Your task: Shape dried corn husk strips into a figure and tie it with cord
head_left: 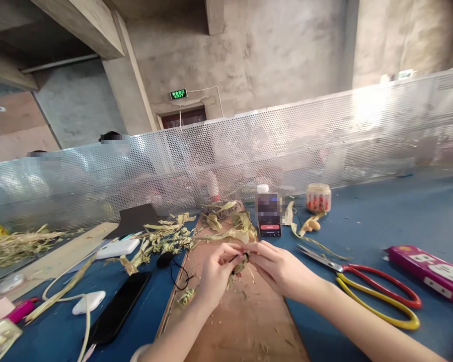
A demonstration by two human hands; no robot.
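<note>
My left hand [217,276] and my right hand [277,264] meet above the brown wooden board [245,332]. Between their fingertips is a small pale-green bundle, seemingly of dried husk [240,266], with dark and reddish bits on it. Both hands are closed in a pinch on it; fingers hide part of it. Just beyond, dried husk leaves [234,231] lie in a loose heap at the board's far end. Small green husk pieces [173,239] are piled to the left, and crumbs are scattered on the board.
Red-and-yellow-handled scissors [377,291] lie to the right, near a magenta power strip [430,271]. A lit phone [269,216] stands upright ahead, with a jar [318,198] beyond it. Leftward are a black phone [121,306] and cables. A perforated metal screen [226,156] crosses behind; people sit beyond.
</note>
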